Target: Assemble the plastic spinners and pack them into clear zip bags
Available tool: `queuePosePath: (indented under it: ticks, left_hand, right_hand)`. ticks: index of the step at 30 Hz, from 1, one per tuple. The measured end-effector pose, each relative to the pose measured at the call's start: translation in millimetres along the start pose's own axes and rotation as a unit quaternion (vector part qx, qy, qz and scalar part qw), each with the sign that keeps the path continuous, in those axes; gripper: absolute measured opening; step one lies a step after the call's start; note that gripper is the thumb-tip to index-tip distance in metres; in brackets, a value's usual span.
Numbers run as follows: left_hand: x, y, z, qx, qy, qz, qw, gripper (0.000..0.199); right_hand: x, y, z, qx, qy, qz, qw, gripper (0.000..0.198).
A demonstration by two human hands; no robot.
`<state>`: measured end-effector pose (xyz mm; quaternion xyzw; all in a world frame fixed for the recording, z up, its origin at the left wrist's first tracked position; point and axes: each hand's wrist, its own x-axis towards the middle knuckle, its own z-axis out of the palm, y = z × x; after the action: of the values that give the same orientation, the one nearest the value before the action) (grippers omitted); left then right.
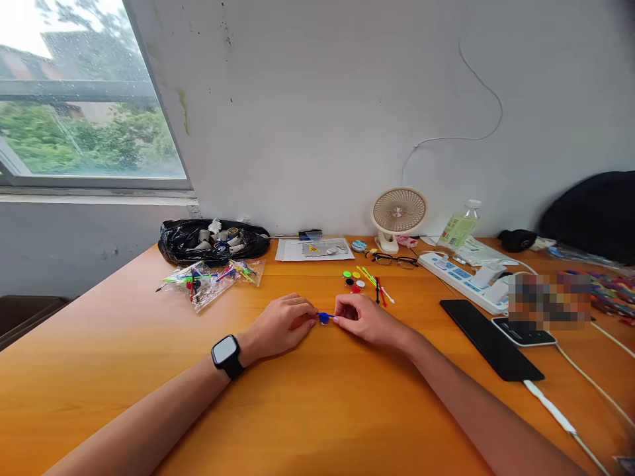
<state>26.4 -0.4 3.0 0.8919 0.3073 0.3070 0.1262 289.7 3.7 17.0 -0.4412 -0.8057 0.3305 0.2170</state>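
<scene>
A small blue arrow spinner, with a round middle and thin ends, is held low over the wooden table. My left hand pinches its left end between thumb and fingers; a black watch sits on that wrist. From the other side, my right hand has thumb and forefinger closed on the right end. Just beyond the right hand lie several small coloured discs in green, yellow, black, white and red. Beside them is a loose group of thin plastic arrows in similar colours.
Clear bags of coloured pieces lie at left, before a black bag of rubbish. Along the back are papers, a fan, glasses and a bottle. A power strip and black phone occupy the right.
</scene>
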Motion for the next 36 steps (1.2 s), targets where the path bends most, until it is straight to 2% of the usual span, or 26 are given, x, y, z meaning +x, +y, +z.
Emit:
queuePosePath:
  ticks: [5,8,21,25,31,33,36]
  left_hand:
    - [1,6,-2,0.034,-0.038,0.062,0.997,0.036]
    - [3,11,-3,0.044,-0.057,0.074,0.995,0.040]
    - [7,7,0,-0.015,-0.060,0.013,0.998,0.034]
    - [9,5,3,-0.016,-0.051,-0.002,0.999,0.027]
    - [8,8,6,-0.003,-0.055,0.004,0.998,0.028]
    - [6,9,7,-0.003,-0.048,0.010,0.999,0.029]
    - [4,10,8,-0.001,-0.044,0.014,0.999,0.031]
  right_hand:
    - [0,3,2,-0.003,0.001,-0.009,1.000,0.015]
    - [1,5,3,-0.007,0.005,-0.010,1.000,0.014]
    - [-1,-3,1,-0.067,0.019,-0.026,0.997,0.012]
    - [0,-3,1,-0.074,0.015,-0.024,0.997,0.012]
    - [1,-1,-2,-0.042,0.006,-0.024,0.999,0.017]
    - [2,2,-5,-0.028,0.020,-0.028,0.999,0.022]
    - [5,11,-14,-0.031,0.086,-0.036,0.995,0.027]
